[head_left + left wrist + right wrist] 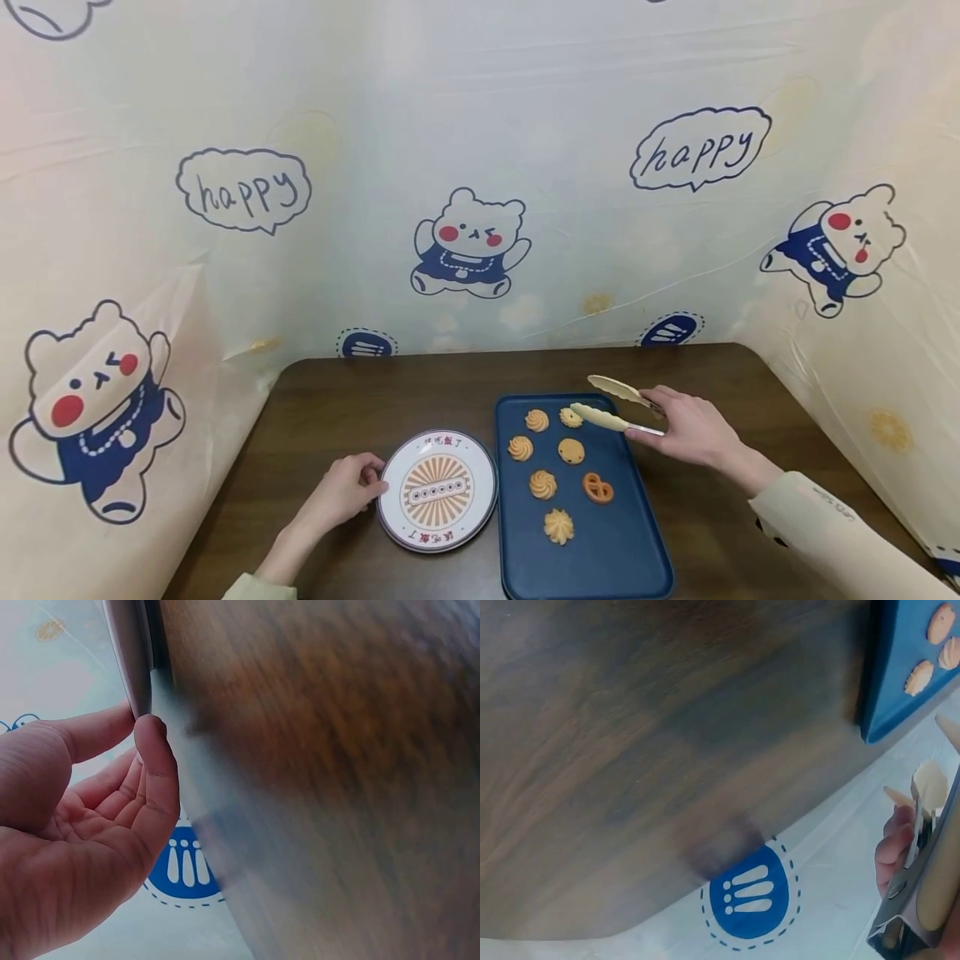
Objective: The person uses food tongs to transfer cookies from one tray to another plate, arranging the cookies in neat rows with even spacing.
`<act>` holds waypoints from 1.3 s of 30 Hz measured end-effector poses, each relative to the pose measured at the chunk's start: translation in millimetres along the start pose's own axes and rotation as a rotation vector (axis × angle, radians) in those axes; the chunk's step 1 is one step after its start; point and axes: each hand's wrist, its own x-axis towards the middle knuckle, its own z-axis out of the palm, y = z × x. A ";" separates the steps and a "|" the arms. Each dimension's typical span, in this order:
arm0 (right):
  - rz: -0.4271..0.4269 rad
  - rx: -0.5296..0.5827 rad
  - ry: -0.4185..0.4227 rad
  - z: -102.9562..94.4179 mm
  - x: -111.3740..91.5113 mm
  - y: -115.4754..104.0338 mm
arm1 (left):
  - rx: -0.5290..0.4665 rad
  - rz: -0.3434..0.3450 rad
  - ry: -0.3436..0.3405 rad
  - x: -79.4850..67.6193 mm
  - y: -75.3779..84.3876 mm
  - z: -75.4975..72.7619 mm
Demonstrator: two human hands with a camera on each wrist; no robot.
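My left hand (347, 492) pinches the left rim of a white round plate (480, 487) with a printed sunburst. The left wrist view shows thumb and forefinger meeting on the plate's edge (129, 652), a dark edge close beside it. My right hand (693, 425) holds metal tongs (600, 417) with cream tips, spread apart above the far right of a blue tray (585, 575). Nothing is between the tips. One tip partly covers a round cookie (570, 416). The right wrist view catches the tongs' metal handle (915, 889) and part of the hand.
On the tray lie several cookies, among them a swirled one (542, 484), a flat one (571, 451) and a star-shaped one (558, 527), plus a pretzel (597, 488). Plate and tray sit side by side on a brown wooden table (420, 392). A printed curtain (570, 250) hangs behind.
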 end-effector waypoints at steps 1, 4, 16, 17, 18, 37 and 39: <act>-0.001 0.005 -0.012 2.7 0.8 -0.4 | 0.001 0.005 0.000 0.0 0.1 0.0; -0.005 0.013 -0.047 10.6 2.5 -0.9 | -0.002 0.014 0.002 0.0 0.9 -0.5; -0.036 0.047 -0.100 24.8 8.4 -4.5 | -0.045 0.009 -0.002 -1.3 3.5 -1.2; -0.036 0.046 -0.104 25.7 9.1 -4.7 | -0.052 0.008 0.000 -1.4 3.4 -1.0; -0.040 0.046 -0.108 26.4 9.9 -5.1 | -0.058 0.008 0.002 -1.4 3.0 -0.6; -0.057 0.060 -0.127 26.0 12.3 -8.2 | -0.104 -0.005 0.002 -1.0 0.2 1.0; -0.062 0.059 -0.121 24.4 12.4 -8.7 | -0.106 -0.007 0.001 -1.1 0.2 0.8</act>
